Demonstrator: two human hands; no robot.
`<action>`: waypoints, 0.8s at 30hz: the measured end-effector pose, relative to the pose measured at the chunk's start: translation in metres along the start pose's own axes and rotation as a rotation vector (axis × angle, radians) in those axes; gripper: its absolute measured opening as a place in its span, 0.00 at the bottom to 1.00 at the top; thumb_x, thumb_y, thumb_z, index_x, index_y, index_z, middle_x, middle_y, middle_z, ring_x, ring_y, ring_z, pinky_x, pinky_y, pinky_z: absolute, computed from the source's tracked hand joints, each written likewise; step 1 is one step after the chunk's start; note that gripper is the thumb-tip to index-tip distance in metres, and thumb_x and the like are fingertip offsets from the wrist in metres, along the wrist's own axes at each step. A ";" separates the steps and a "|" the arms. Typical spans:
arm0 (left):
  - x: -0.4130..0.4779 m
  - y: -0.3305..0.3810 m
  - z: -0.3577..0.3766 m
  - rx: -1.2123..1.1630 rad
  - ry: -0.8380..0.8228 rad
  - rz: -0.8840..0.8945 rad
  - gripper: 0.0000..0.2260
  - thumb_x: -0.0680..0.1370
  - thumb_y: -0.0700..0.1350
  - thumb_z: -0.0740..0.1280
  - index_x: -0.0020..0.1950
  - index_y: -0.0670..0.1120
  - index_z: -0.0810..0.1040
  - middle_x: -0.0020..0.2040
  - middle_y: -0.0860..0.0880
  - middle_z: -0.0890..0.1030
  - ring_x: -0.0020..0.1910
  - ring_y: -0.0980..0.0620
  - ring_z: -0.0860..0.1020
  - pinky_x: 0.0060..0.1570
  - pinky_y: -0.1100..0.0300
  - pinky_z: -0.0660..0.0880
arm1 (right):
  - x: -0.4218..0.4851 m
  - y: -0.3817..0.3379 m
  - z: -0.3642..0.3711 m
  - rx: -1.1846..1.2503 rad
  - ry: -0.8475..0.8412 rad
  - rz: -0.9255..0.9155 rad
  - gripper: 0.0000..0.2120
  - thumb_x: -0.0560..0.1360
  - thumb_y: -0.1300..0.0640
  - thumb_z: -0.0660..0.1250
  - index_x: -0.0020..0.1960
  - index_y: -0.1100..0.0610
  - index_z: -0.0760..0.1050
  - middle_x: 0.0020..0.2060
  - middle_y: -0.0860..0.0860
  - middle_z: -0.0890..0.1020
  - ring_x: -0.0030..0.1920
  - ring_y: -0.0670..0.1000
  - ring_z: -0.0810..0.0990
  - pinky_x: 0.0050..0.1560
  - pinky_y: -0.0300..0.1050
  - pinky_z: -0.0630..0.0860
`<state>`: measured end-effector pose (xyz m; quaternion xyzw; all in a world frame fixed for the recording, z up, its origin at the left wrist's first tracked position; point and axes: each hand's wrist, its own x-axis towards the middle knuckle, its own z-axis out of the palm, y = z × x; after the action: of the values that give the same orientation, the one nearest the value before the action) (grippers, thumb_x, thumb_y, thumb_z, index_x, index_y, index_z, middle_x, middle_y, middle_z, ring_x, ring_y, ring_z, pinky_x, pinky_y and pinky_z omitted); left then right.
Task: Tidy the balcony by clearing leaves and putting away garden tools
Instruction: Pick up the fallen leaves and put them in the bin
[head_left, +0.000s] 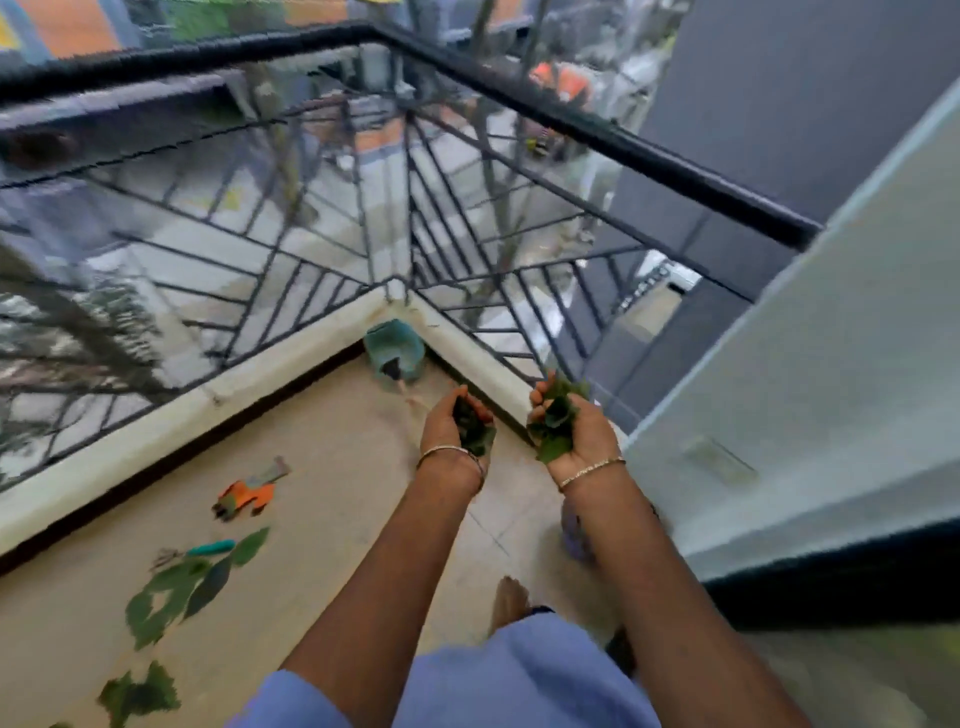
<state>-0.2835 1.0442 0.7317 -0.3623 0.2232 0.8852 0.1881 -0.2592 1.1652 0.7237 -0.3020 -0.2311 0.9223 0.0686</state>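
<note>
Several loose leaves (182, 587) lie on the floor (337, 493), well short of the bin (395, 345) and off to its left. A bare foot (511, 603) stands near them, so a step that way could mash them into the floor or slide on them.

Closer to the bin, on that same left side, are a teal-handled tool (210, 548), just beside the leaves, and an orange tool (249, 493) beyond it. Neither has been put away. Both lie where the person would walk to gather the rest, and with both hands full and eyes on the bin, a toe could catch one.

Just short of the bin, slightly to its right, the left grip (457, 423) is cupped with its fingers curled round a dark bunch (472, 431). The right grip (571, 431) is curled round a bigger bunch (556, 421), whose leaves stick out past the fingers and heel of the palm. That one looks likeliest to shed on the way.

The bin sits in the corner against the kerb (291, 353). It is blurred, and I cannot tell what is inside it. Behind it the railing (571, 122) has wide gaps, with the street far below. A careless toss or a gust could send leaves through the bars instead of into the bin.
</note>
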 end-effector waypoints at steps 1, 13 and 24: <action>0.005 -0.019 0.007 0.041 0.000 -0.034 0.12 0.78 0.39 0.64 0.33 0.45 0.73 0.23 0.51 0.74 0.23 0.55 0.72 0.26 0.65 0.71 | 0.000 -0.014 -0.018 0.026 0.046 -0.026 0.13 0.79 0.67 0.52 0.47 0.60 0.74 0.30 0.53 0.79 0.27 0.48 0.78 0.23 0.36 0.73; 0.051 -0.217 0.082 0.456 0.093 -0.304 0.14 0.80 0.42 0.61 0.34 0.45 0.69 0.17 0.49 0.67 0.13 0.52 0.66 0.19 0.71 0.66 | 0.026 -0.157 -0.204 0.267 0.607 -0.219 0.12 0.77 0.69 0.54 0.39 0.60 0.71 0.33 0.56 0.73 0.33 0.52 0.73 0.20 0.34 0.69; 0.179 -0.317 0.049 0.664 0.298 -0.354 0.11 0.78 0.37 0.59 0.36 0.38 0.73 0.35 0.46 0.72 0.28 0.44 0.73 0.28 0.67 0.73 | 0.120 -0.156 -0.321 0.408 0.782 -0.015 0.14 0.79 0.64 0.51 0.37 0.58 0.67 0.34 0.54 0.69 0.20 0.49 0.75 0.17 0.32 0.65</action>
<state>-0.2733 1.3638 0.5508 -0.4390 0.4561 0.6565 0.4103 -0.1692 1.4582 0.5051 -0.6070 -0.0028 0.7648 0.2159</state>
